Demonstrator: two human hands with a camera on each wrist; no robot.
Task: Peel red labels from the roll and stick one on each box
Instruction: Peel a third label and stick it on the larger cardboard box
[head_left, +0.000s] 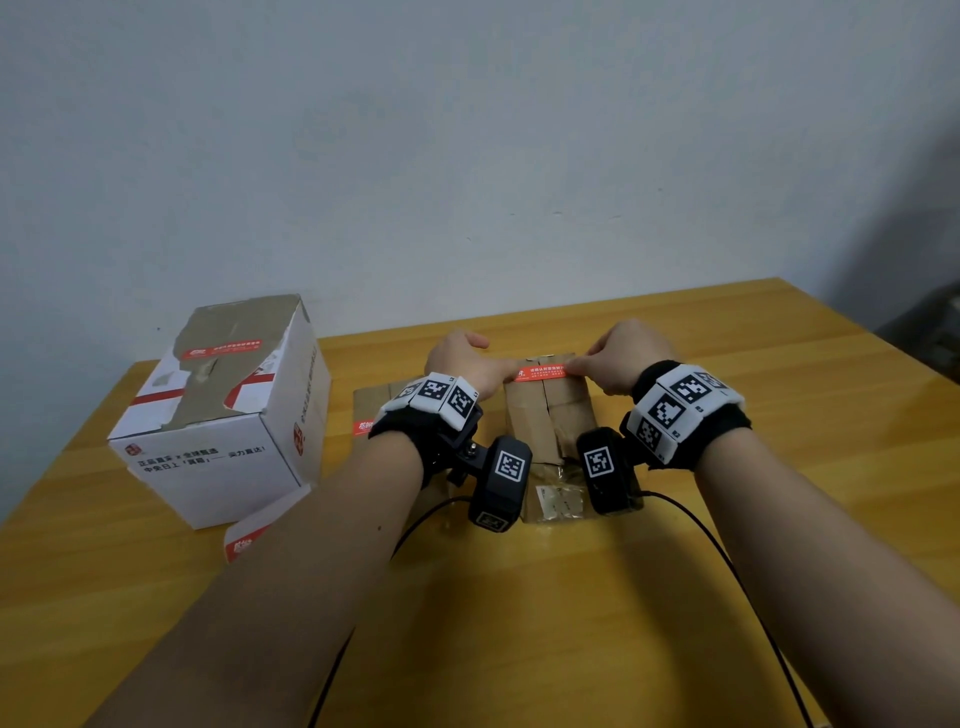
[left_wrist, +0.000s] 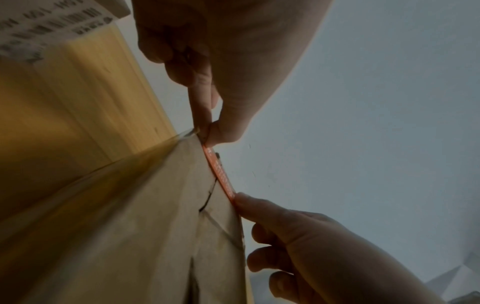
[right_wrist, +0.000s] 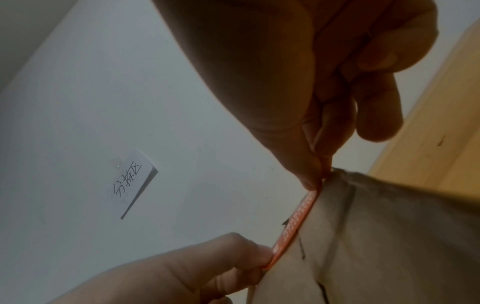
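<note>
— Pale grey wall (head_left: 467, 130) behind, yellow wooden desk (head_left: 571, 597) in front of it; that was the whole room from where I stood. What were the hands doing?

— Both were on the brown cardboard box (head_left: 550, 415) in the middle of the desk. A red label (head_left: 542, 372) lay across its far top edge, over the seam between the flaps. The left hand (head_left: 462, 364) pinched the label's left end, thumb on top, fingers curled. The right hand (head_left: 628, 358) pinched the right end between thumb and forefinger, the other fingers curled in.

— Was the label flat on the box?

— From the wrist views it ran along the top edge between the two thumbs; whether it was fully stuck down I could not tell.

— And the other boxes?

— A tall white box (head_left: 223, 415) stood at the left of the desk, its top torn, with a red label (head_left: 221, 348) on that top. Another brown box (head_left: 371, 410) lay between the white one and the left wrist, a scrap of red showing at its near edge. A white-and-red piece (head_left: 249, 535) poked out near the left forearm; I could not tell what it was.

— Anything on the wall?

— A small paper note (right_wrist: 132, 183) with handwriting, taped up.
</note>
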